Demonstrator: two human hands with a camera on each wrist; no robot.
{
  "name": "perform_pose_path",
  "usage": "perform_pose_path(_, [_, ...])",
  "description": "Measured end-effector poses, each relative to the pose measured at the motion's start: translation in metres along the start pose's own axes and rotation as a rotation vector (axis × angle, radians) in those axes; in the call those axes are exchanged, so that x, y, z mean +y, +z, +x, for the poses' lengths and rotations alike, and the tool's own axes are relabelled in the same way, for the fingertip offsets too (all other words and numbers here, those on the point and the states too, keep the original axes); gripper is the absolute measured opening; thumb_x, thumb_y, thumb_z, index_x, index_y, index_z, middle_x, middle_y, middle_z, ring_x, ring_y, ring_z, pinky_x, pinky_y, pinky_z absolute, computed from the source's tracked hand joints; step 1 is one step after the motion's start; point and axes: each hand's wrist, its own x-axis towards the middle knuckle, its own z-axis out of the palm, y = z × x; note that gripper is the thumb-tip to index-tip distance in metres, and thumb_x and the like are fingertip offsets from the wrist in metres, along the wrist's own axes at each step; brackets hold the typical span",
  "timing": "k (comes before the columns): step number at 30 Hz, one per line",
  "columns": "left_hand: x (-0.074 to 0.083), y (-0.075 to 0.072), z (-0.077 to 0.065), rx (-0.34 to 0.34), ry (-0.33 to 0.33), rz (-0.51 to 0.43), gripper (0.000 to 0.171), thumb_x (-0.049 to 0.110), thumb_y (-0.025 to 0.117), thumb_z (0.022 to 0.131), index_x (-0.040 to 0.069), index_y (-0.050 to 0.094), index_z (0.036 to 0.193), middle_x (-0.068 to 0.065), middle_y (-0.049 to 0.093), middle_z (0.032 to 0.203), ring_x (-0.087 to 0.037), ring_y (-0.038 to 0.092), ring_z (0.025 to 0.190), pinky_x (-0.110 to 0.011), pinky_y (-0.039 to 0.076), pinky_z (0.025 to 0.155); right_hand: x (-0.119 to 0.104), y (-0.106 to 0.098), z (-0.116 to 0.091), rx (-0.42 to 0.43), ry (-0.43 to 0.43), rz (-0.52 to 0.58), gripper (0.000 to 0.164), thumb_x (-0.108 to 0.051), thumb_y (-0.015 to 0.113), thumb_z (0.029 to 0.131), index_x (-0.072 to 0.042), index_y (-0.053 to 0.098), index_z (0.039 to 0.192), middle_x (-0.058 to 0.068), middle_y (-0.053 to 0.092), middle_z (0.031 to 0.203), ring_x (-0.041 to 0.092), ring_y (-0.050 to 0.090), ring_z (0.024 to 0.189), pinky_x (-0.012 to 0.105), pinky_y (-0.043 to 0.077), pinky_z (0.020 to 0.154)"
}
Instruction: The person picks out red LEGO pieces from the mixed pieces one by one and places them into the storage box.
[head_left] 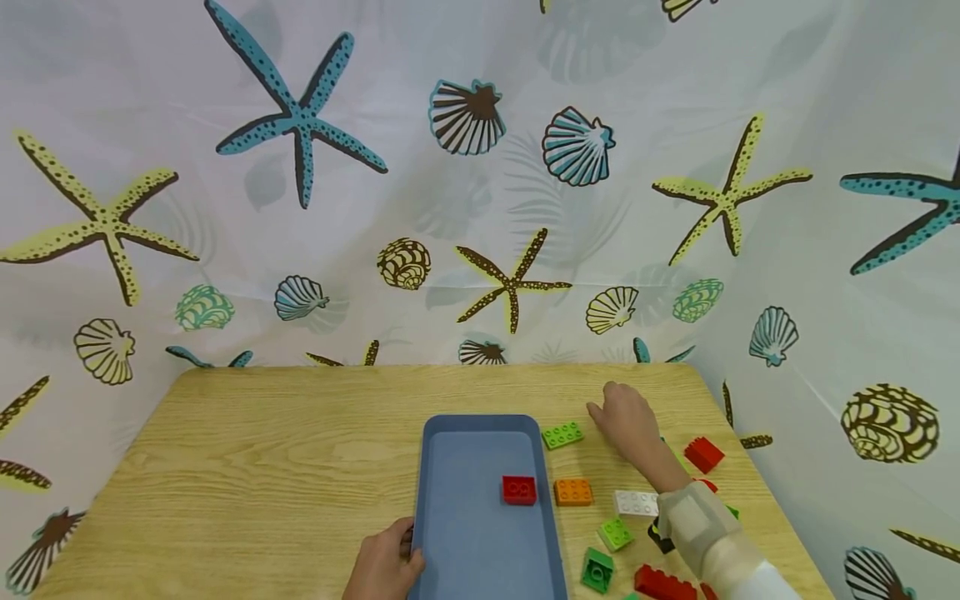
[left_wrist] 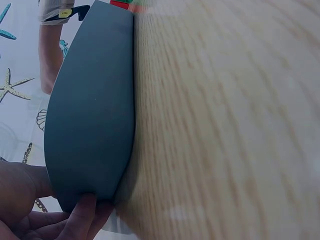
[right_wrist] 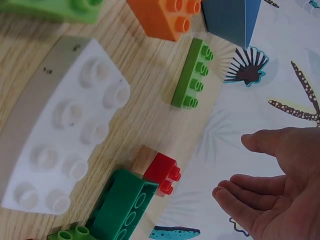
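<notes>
My left hand (head_left: 384,560) grips the left wall of a blue-grey tray (head_left: 422,492), thumb at the rim and fingers on the outer side. In the left wrist view the left hand (left_wrist: 50,210) holds the near end of the tray wall (left_wrist: 92,110). One red brick (head_left: 519,490) lies inside the tray, by its right wall. My right hand (head_left: 632,423) is over the far right of the table, holding nothing, right of a light green brick (head_left: 562,435). The right wrist view shows its thumb and fingers apart; a small red brick (right_wrist: 163,172) and a dark green brick (right_wrist: 122,207) lie nearby.
Right of the tray lie an orange brick (head_left: 573,492), a white brick (head_left: 636,502), a green brick (head_left: 597,571), a long red brick (head_left: 664,583) and several others. A red brick (head_left: 703,454) sits near the right edge. A patterned curtain (head_left: 480,192) surrounds the wooden table (head_left: 262,467).
</notes>
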Motion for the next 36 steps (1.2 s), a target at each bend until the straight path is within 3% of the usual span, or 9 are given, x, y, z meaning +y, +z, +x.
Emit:
perform_pose_path(13, [0.001, 0.000, 0.001, 0.010, 0.014, -0.007, 0.036, 0.000, 0.063, 0.069, -0.012, 0.060, 0.103, -0.014, 0.068, 0.081, -0.012, 0.061, 0.067, -0.029, 0.054, 0.056, 0.022, 0.010, 0.007, -0.103, 0.174, 0.004, 0.038, -0.024, 0.061, 0.084, -0.009, 0.041, 0.055, 0.001, 0.031, 0.050, 0.015, 0.033, 0.042, 0.026, 0.028, 0.036])
perform_pose_path(21, [0.000, -0.002, 0.000, 0.009, 0.010, 0.006, 0.035, 0.001, 0.063, 0.070, -0.011, 0.060, 0.103, -0.013, 0.068, 0.082, -0.011, 0.060, 0.067, -0.029, 0.054, 0.056, 0.031, 0.017, 0.008, -0.106, 0.172, 0.013, 0.043, -0.023, 0.062, 0.084, -0.012, 0.036, 0.052, -0.002, 0.023, 0.048, 0.012, 0.025, 0.039, 0.023, 0.022, 0.033])
perform_pose_path(36, [-0.001, -0.003, -0.001, 0.001, 0.001, 0.004, 0.036, 0.002, 0.063, 0.070, -0.011, 0.059, 0.104, -0.013, 0.068, 0.084, -0.012, 0.061, 0.069, -0.029, 0.054, 0.058, 0.033, 0.022, 0.010, -0.164, 0.194, 0.039, 0.033, -0.022, 0.062, 0.084, -0.006, 0.043, 0.063, 0.003, 0.033, 0.054, 0.017, 0.036, 0.045, 0.026, 0.028, 0.038])
